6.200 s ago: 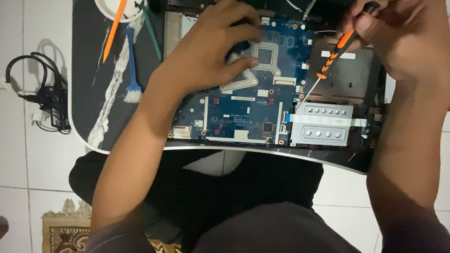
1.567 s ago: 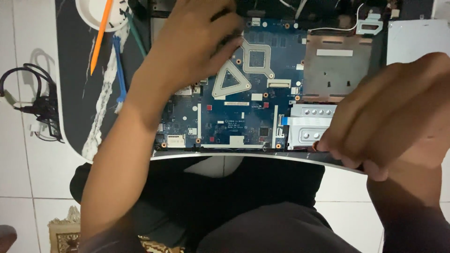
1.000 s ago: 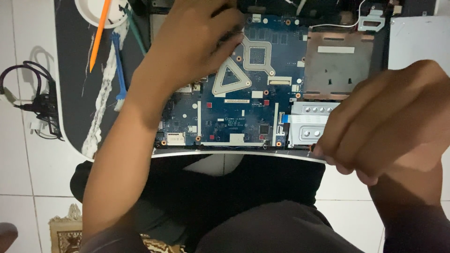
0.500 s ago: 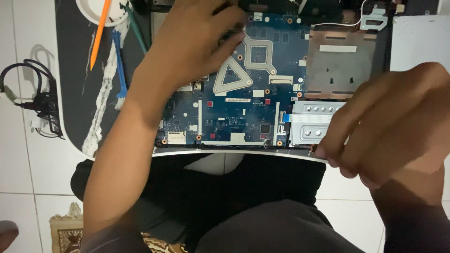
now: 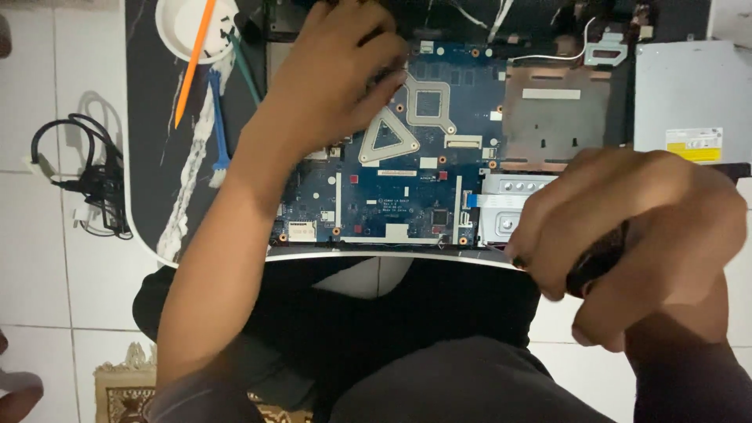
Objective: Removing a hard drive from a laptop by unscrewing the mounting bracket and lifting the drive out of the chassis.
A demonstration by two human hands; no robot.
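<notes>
Right hand [image 5: 634,227] curled tight round a dark tool handle [image 5: 597,262] at the board's near edge, by the silver bracket [image 5: 509,207]; further out, left hand [image 5: 329,70] spread flat, pinning the blue motherboard [image 5: 399,196], so probably mid screw-removal, needing a steady tip next.

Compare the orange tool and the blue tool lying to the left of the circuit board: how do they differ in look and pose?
The orange tool is a plain slim stick; the blue tool ends in a wider head at its lower end. The orange tool lies slanted, its upper end resting across the white round dish; the blue tool lies nearly straight up and down, below the dish. Both are slim, lie on the dark table, and neither hand touches them.
</notes>
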